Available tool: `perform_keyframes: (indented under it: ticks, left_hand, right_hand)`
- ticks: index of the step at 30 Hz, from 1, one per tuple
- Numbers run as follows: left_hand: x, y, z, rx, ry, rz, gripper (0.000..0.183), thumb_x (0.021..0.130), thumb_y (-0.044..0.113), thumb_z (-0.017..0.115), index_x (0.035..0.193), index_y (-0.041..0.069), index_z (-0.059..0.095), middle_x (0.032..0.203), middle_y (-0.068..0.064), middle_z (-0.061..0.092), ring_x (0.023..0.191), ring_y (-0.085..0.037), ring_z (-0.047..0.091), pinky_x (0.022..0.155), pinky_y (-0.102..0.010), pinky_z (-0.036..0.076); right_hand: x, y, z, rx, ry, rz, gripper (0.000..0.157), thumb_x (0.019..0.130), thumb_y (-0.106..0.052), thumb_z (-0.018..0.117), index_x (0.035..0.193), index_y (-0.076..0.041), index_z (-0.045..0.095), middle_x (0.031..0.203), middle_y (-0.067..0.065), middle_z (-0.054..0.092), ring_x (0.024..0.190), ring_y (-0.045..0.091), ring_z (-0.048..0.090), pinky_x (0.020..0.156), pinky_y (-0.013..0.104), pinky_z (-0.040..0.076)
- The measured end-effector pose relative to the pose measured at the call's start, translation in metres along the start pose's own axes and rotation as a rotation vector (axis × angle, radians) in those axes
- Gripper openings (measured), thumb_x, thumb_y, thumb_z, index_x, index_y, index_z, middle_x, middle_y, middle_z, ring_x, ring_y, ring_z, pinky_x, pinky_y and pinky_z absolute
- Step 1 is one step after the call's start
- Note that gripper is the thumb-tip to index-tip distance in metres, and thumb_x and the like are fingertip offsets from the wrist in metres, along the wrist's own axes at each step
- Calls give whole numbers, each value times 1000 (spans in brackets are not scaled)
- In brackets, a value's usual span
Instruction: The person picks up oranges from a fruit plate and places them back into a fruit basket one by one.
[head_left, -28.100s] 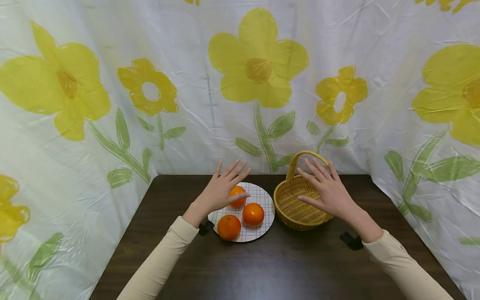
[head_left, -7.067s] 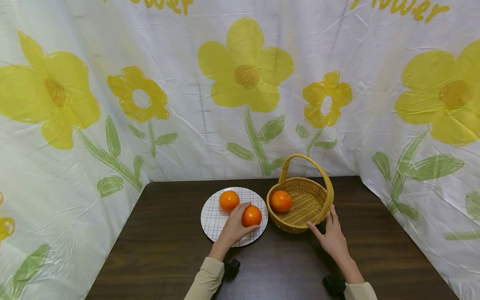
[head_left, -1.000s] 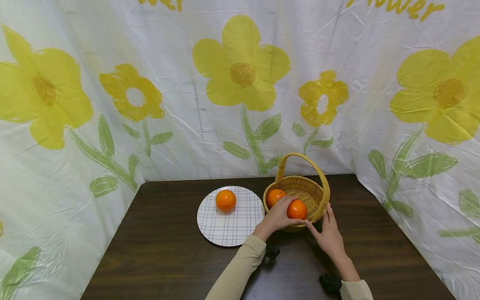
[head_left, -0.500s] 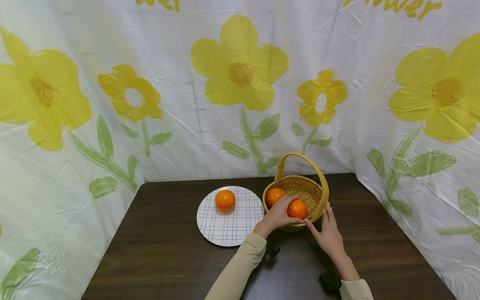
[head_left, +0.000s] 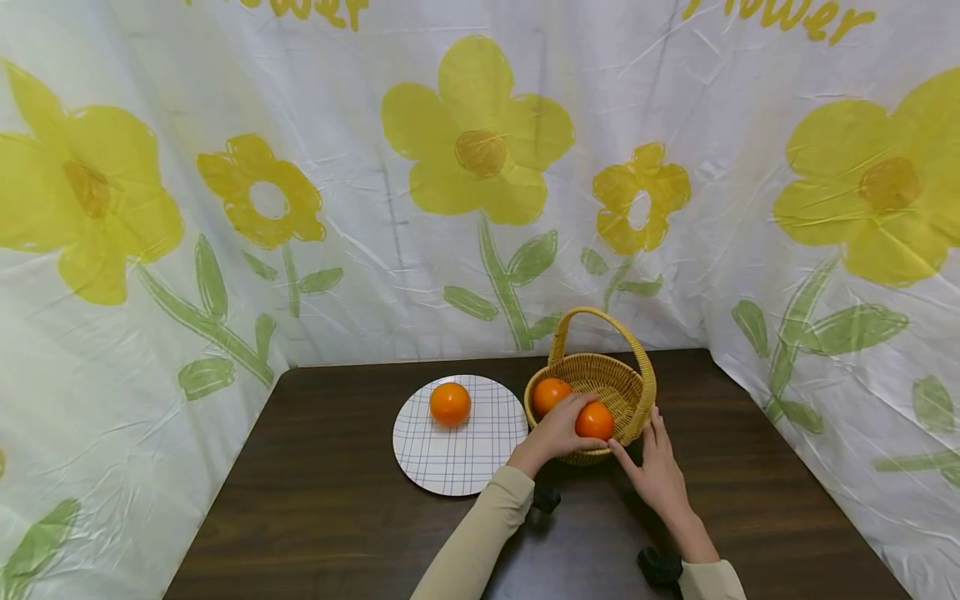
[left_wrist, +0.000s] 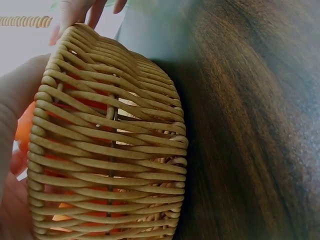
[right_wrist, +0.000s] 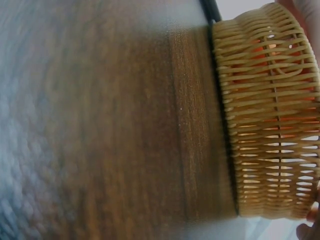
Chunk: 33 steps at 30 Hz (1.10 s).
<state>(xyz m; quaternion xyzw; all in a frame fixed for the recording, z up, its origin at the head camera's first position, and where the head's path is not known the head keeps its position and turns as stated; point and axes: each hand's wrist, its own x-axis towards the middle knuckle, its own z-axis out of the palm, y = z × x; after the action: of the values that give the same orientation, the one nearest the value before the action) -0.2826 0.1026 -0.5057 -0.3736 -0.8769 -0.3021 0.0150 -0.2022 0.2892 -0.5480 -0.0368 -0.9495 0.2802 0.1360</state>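
Observation:
In the head view, a yellow wicker basket (head_left: 613,386) with a tall arched handle stands at the table's back right. My left hand (head_left: 558,429) reaches over its near-left rim and grips an orange (head_left: 595,421) inside it. Another orange (head_left: 551,395) lies at the basket's left, partly behind my fingers. Against the basket's right front, my right hand (head_left: 662,475) holds the wall, thumb at the near rim and fingers along the outside. Both wrist views show the woven wall (left_wrist: 110,135) close up, orange colour showing through its gaps; most of each hand is hidden there.
A round white plate (head_left: 465,462) with a blue grid pattern lies left of the basket, bearing one orange (head_left: 450,404). The dark wooden table (head_left: 322,500) ends at a flowered curtain (head_left: 360,292) behind and at the sides.
Since about seven seconds ago, my left hand has carried an orange from the plate rightward into the basket. Over the last second both hands stay nearly still; the head view shifts slightly.

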Motion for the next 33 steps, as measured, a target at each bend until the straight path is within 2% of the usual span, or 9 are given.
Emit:
perform_keyframes:
  ticks: [6, 20, 33]
  left_hand:
    - [3, 2, 2, 61, -14, 16, 76, 77, 43, 72, 140, 14, 40, 138, -4, 45, 123, -18, 46, 98, -32, 43]
    - [14, 1, 8, 107, -61, -5, 74, 77, 39, 74, 139, 13, 42, 138, -5, 45, 122, -18, 46, 98, -30, 43]
    - [19, 4, 11, 129, -75, -10, 71, 79, 37, 73, 139, 14, 42, 138, -6, 44, 122, -19, 47, 97, -31, 44]
  right_hand:
    - [1, 1, 0, -4, 0, 0, 88, 89, -57, 48, 149, -7, 10, 154, 18, 2, 136, 44, 16, 87, 70, 34]
    - [1, 2, 2, 0, -11, 9, 86, 89, -57, 47, 150, -10, 8, 155, 15, -1, 137, 43, 16, 85, 69, 35]
    - [1, 3, 2, -5, -4, 8, 88, 89, -58, 48, 149, -5, 12, 156, 11, -3, 138, 42, 14, 86, 69, 35]
